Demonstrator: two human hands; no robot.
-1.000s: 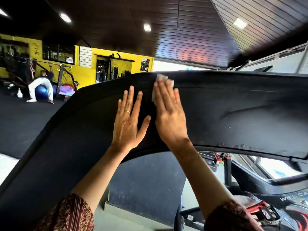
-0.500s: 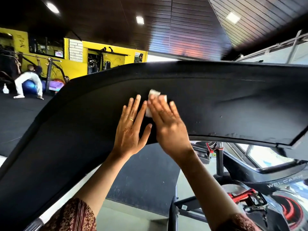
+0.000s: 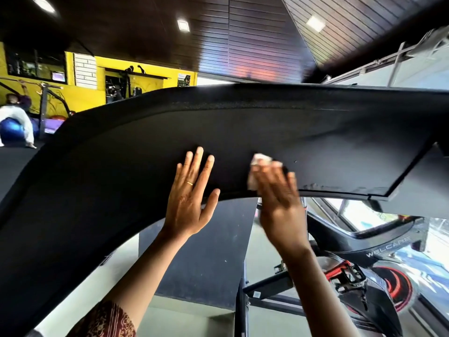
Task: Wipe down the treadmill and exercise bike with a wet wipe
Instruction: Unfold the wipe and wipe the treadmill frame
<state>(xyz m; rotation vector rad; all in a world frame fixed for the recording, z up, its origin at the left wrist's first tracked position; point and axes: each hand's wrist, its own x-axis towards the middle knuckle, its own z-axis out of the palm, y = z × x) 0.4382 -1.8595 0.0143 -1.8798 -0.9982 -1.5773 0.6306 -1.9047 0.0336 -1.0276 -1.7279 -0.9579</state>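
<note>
Far left: a person bends over a blue ball by a yellow wall, well apart from the work.

Treadmill: a broad black deck tilted up across the middle of the view. Its surface is matte and finely grained, with a raised band along the top edge and pale scuffs near the lower right edge.

How the deck handles: it looks heavy and stiff. The grain probably drags on a wipe, so a flat palm braces it better than any grip.

Left hand: it lies flat on the deck, fingers straight and spread wide, holding nothing. One finger wears a ring. A patterned sleeve covers the forearm.

Wipe: a small white crumpled sheet against the deck near its lower edge, just right of the left hand. It looks thin, soft and light, likely limp and quick to bunch, so it is best kept under flat fingers.

Right hand: it is blurred. Its fingers look mostly straight and press the wipe onto the deck. I cannot tell if the thumb pinches it.

Bike: it stands low on the right, beyond the deck, and no hand touches it. It has a dark glossy frame, a red pedal and a red-ringed wheel. These are hard, curved, narrow parts, and the wipe would likely need wrapping round them.
</note>
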